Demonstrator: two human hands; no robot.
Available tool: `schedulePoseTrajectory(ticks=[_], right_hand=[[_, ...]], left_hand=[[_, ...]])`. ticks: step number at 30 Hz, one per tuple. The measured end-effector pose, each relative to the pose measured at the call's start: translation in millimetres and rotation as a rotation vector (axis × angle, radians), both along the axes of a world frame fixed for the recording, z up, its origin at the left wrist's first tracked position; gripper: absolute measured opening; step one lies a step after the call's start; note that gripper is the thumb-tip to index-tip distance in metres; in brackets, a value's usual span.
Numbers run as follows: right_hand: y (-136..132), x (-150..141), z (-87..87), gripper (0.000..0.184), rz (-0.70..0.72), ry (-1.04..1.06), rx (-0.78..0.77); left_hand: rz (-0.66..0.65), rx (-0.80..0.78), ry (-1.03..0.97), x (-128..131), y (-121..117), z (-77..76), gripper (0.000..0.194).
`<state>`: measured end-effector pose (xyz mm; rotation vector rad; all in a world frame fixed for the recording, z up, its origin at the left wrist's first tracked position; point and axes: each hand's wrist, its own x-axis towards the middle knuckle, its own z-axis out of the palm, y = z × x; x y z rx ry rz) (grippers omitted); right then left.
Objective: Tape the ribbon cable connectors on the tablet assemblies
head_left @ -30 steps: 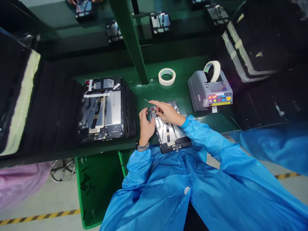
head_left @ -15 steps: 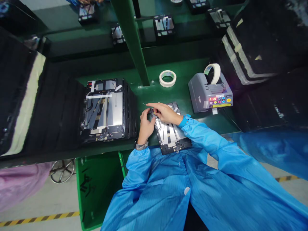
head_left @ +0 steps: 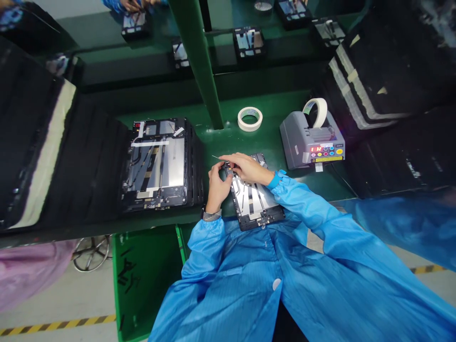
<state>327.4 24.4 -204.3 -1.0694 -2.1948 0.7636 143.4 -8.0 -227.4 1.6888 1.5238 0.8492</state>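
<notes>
Tablet housing [head_left: 253, 202] lies flat at the front edge of the table [head_left: 217, 145], right of centre, metal side up. Right hand [head_left: 247, 168]: fingers closed on a small dark component [head_left: 228, 166] at the housing's upper end. Left hand [head_left: 218, 187]: curled beside it, grip unconfirmed. Work there appears unfinished. Neighbouring stacked unit [head_left: 156, 164] carries white tape strips; none seen on this housing.
</notes>
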Motion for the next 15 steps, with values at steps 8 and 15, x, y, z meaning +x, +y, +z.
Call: schedulePoseTrajectory(ticks=[8, 15], right_hand=[[-2, 6, -7.6, 0.065, -0.039, -0.007, -0.01], [-12, 7, 7.8, 0.067, -0.139, 0.103, -0.068]], left_hand=[[0.006, -0.009, 0.008, 0, 3, 4.5, 0.05], [0.034, 0.001, 0.02, 2, 4, 3.8, 0.048]])
